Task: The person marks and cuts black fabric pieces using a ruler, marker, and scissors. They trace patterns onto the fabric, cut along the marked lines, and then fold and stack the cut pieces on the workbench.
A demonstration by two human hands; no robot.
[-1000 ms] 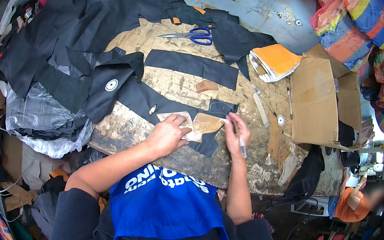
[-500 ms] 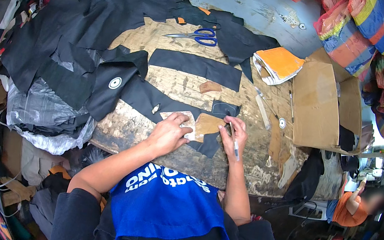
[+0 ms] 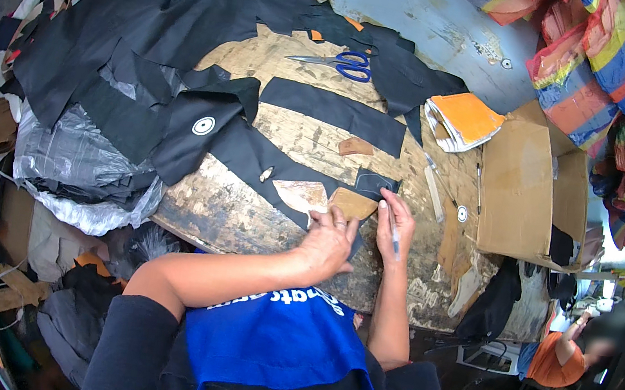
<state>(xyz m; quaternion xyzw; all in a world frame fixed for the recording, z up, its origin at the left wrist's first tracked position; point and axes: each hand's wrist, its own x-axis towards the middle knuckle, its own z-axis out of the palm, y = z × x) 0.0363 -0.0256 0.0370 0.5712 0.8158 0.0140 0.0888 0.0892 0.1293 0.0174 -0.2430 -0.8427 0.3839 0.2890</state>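
Note:
My right hand (image 3: 395, 226) is closed round a slim pen (image 3: 394, 244), whose clear end points back toward my wrist. Its fingertips are beside a small black leather piece (image 3: 377, 183) with a pale outline drawn on it. My left hand (image 3: 328, 244) lies with its fingers apart on the near edges of two pattern pieces, holding nothing. One is a pale, worn pattern piece (image 3: 300, 193); the other is a tan pattern piece (image 3: 353, 203). Both rest on a long black leather strip (image 3: 254, 155), partly hidden by my left hand.
Blue-handled scissors (image 3: 353, 65) lie beyond a second black strip (image 3: 335, 113). Black leather sheets (image 3: 140, 7) heap up at the left. An orange-and-white folded cloth (image 3: 464, 123) and an open cardboard box (image 3: 518, 190) are at the right. Further right is a person in orange (image 3: 557, 360).
My left hand has slid off the middle of the pale pattern piece, nearer to me and rightward, uncovering that piece. The right hand still holds the pen. The whole view has shifted slightly.

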